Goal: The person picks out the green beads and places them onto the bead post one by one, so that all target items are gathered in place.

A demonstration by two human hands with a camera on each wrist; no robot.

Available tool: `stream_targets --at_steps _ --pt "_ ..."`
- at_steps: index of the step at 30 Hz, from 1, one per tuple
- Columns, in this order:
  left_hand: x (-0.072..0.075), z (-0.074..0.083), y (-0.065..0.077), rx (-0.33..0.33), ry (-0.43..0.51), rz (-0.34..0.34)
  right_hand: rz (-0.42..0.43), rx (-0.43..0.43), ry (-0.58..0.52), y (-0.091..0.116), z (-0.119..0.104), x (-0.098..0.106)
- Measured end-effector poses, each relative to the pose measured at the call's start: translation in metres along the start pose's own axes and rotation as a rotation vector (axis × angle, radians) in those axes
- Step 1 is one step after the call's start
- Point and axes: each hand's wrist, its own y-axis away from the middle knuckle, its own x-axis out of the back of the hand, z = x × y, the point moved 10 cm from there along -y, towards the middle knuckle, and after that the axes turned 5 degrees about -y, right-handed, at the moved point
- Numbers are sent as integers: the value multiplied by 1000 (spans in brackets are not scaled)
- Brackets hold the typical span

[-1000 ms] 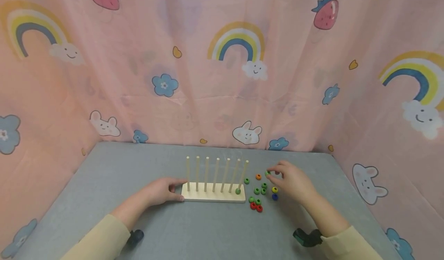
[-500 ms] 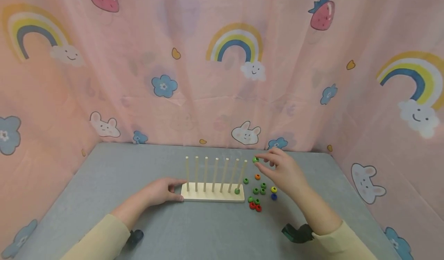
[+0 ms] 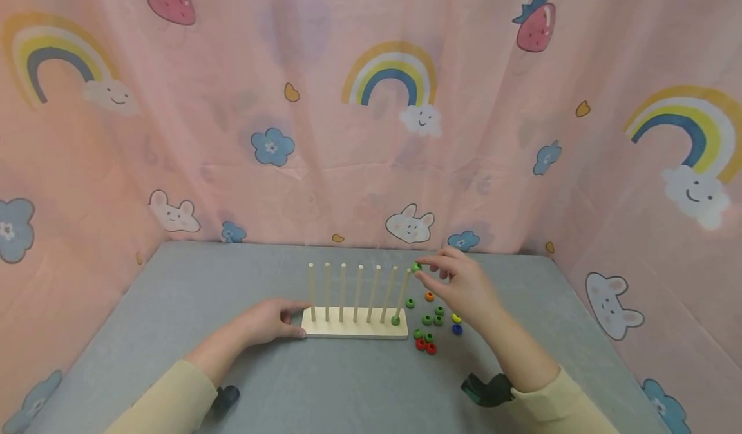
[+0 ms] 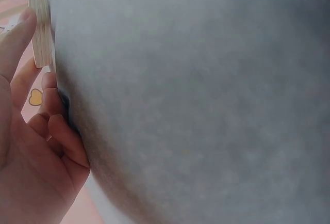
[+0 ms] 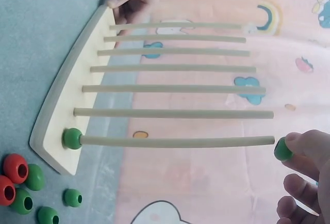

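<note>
R hand [image 3: 464, 284] pinches green bead [image 5: 283, 149] btwn thumb & index tips, bead just beside top of rightmost peg [image 5: 178, 142]. L hand [image 3: 265, 321] grips wooden base [image 3: 355, 331] at left end, thumb on near corner.

backdrop: pink curtain [image 3: 336, 196] | prints: rainbows [image 3: 388, 58], strawberries [image 3: 536, 29], rabbits [image 3: 410, 228], blue flowers [image 3: 279, 154] | below: grey table [image 3: 324, 382]

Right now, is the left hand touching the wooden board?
Touching. The left wrist view shows the left hand with its thumb against the wooden board.
</note>
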Motion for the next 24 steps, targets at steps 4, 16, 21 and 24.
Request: stream_targets --at_steps 4,16,21,24 --pt "-1 -1 0 4 0 3 -9 -2 10 -2 0 -4" --pt "0 2 1 -13 12 3 -35 40 1 -5 -6 -12" --pt "1 3 2 -7 17 2 -44 32 -21 -5 -4 -15" --pt "1 3 2 -3 13 0 -41 30 -36 -5 -1 -16"
